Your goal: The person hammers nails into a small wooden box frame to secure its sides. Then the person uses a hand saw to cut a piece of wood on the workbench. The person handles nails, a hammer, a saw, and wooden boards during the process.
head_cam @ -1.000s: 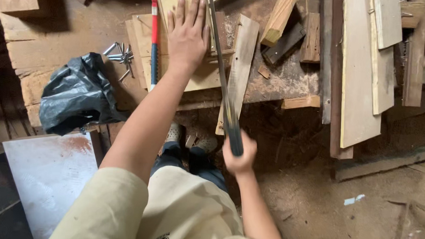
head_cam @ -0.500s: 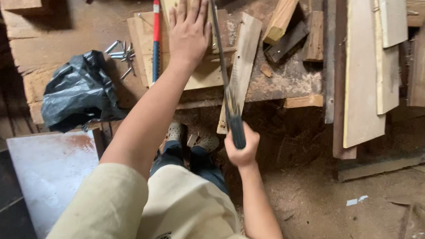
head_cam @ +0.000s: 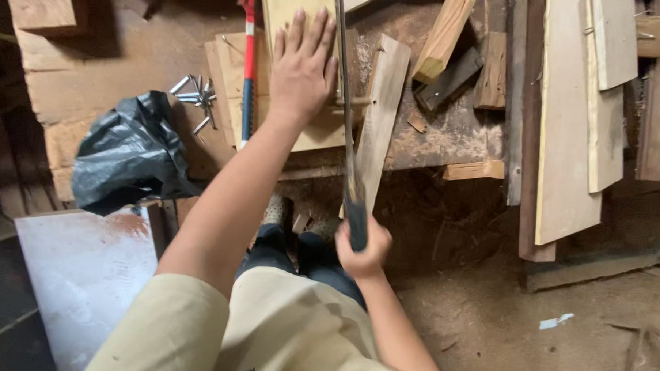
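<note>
View from above a cluttered workbench (head_cam: 449, 138). The left hand (head_cam: 302, 69), fingers spread and flat, presses on a pale board (head_cam: 307, 9) at upper centre of the frame; it grips nothing. The right hand (head_cam: 360, 246), lower centre, is clenched around the dark handle of a handsaw (head_cam: 345, 98), whose thin blade runs almost straight up the frame, just beside the right edge of the pale board and touching the thumb side of the left hand. A grey plank (head_cam: 380, 114) leans off the bench's front edge immediately right of the blade, leaving only a narrow gap. Left of the pressing hand lies a red-and-blue handled tool (head_cam: 248, 65), then loose nails (head_cam: 194, 100) and a black plastic bag (head_cam: 130, 153). Long boards (head_cam: 566, 128) overhang the bench at upper right. Open room lies on the dirt floor (head_cam: 530, 324) at lower right, below the bench edge; a white sheet (head_cam: 78, 272) fills lower left.
</note>
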